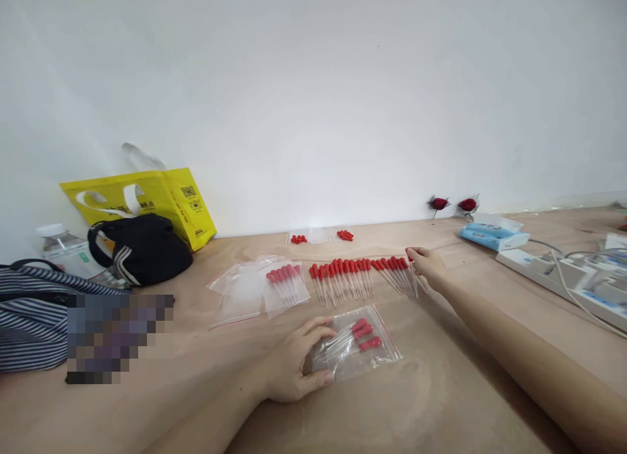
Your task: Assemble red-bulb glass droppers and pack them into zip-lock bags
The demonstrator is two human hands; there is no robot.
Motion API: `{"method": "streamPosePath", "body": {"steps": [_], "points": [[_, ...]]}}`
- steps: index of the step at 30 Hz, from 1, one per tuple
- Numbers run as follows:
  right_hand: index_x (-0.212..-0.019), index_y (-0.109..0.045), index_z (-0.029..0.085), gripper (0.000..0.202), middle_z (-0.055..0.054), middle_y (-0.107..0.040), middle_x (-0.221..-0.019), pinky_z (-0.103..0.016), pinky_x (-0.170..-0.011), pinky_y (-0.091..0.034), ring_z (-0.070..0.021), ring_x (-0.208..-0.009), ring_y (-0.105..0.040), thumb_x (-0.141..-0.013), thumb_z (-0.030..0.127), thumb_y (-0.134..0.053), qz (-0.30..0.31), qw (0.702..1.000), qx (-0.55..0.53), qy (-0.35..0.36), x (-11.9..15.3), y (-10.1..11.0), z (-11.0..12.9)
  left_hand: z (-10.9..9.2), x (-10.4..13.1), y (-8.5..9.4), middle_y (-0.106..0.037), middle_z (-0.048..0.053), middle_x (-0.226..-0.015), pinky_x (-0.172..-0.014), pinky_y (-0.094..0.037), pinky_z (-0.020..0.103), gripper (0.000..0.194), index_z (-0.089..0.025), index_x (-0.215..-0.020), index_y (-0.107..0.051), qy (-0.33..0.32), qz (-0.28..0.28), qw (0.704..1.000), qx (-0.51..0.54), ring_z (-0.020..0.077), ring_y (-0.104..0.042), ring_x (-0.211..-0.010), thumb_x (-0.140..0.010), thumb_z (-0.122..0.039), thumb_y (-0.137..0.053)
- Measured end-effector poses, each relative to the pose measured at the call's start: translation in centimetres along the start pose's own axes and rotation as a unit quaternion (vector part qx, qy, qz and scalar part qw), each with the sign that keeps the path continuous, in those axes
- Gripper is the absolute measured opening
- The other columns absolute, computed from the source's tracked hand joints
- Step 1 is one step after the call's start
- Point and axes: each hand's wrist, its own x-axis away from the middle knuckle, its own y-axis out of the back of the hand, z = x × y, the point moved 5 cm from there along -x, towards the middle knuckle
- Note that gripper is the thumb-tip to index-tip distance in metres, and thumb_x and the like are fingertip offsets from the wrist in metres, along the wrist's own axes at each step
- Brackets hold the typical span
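My left hand (301, 362) grips the left end of a clear zip bag (385, 359), thumb on the near edge and fingers on the far edge. Inside the bag lie several glass droppers with red rubber bulbs (371, 343). Farther right, my right hand (427, 266) pinches the red bulb of a dropper (410, 255) at the right end of a row. More red-bulbed droppers (345, 281) lie side by side on the wooden table, bulbs toward the wall. Left of them are flat zip bags (242, 294), with several droppers (284, 281) in or under one of them.
Two small groups of red bulbs (345, 235) lie near the wall. At left stand a yellow bag (181, 206), a black pouch (151, 248), a plastic bottle (61, 248) and striped cloth (29, 317). At right are a blue tissue pack (492, 235), a power strip (539, 271) with cables and two roses (469, 204).
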Motion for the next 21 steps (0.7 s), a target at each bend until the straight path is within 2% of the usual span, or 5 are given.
{"method": "streamPosePath", "body": {"steps": [3,7,12,16,21], "points": [[-0.083,-0.053,0.017,0.029,-0.002,-0.056,-0.062,-0.024,-0.049,-0.045,-0.0142,-0.055,-0.055,-0.078,0.041,-0.038,0.035,0.996,-0.077,0.003,2.5,-0.2,0.0,0.0,0.0,0.0,-0.036,0.009,-0.133,-0.096,-0.034,0.040,0.047,-0.022,-0.116,-0.044,0.001,0.004,1.000,-0.002,0.0255,-0.040,-0.117,-0.072,-0.030,-0.059],[-0.077,-0.046,0.021,0.023,-0.001,-0.054,-0.063,-0.026,-0.050,-0.048,-0.0134,-0.054,-0.055,-0.078,0.043,-0.040,0.058,0.982,-0.178,-0.008,6.3,-0.8,-0.1,0.1,-0.1,-0.1,-0.034,0.008,-0.134,-0.097,-0.033,0.040,0.047,-0.023,-0.117,-0.044,0.000,0.006,1.000,0.000,0.0258,-0.038,-0.118,-0.073,-0.029,-0.058],[-0.071,-0.047,0.021,0.014,0.002,-0.052,-0.062,-0.022,-0.053,-0.049,-0.0104,-0.054,-0.055,-0.072,0.031,-0.056,0.092,0.913,-0.387,-0.088,9.7,-2.3,0.7,0.4,-0.1,-0.3,-0.033,0.007,-0.135,-0.098,-0.032,0.042,0.048,-0.024,-0.118,-0.044,0.005,0.015,1.000,-0.005,0.0258,-0.037,-0.119,-0.073,-0.027,-0.058],[-0.070,-0.050,0.018,0.011,0.001,-0.057,-0.063,-0.021,-0.055,-0.050,-0.0103,-0.057,-0.059,-0.070,0.024,-0.060,0.135,0.885,-0.427,-0.128,11.2,-3.2,1.6,0.6,-0.1,-0.3,-0.032,0.007,-0.136,-0.098,-0.032,0.042,0.048,-0.024,-0.119,-0.044,0.007,0.014,1.000,-0.006,0.0273,-0.036,-0.120,-0.073,-0.030,-0.058],[-0.068,-0.049,0.017,0.016,-0.002,-0.062,-0.069,-0.021,-0.052,-0.049,-0.0094,-0.055,-0.058,-0.070,0.026,-0.062,0.204,0.868,-0.433,-0.132,11.9,-3.8,1.9,0.6,-0.1,-0.3,-0.033,0.007,-0.135,-0.097,-0.032,0.042,0.047,-0.024,-0.117,-0.046,0.007,0.008,1.000,-0.003,0.0273,-0.037,-0.119,-0.072,-0.030,-0.059]]}}
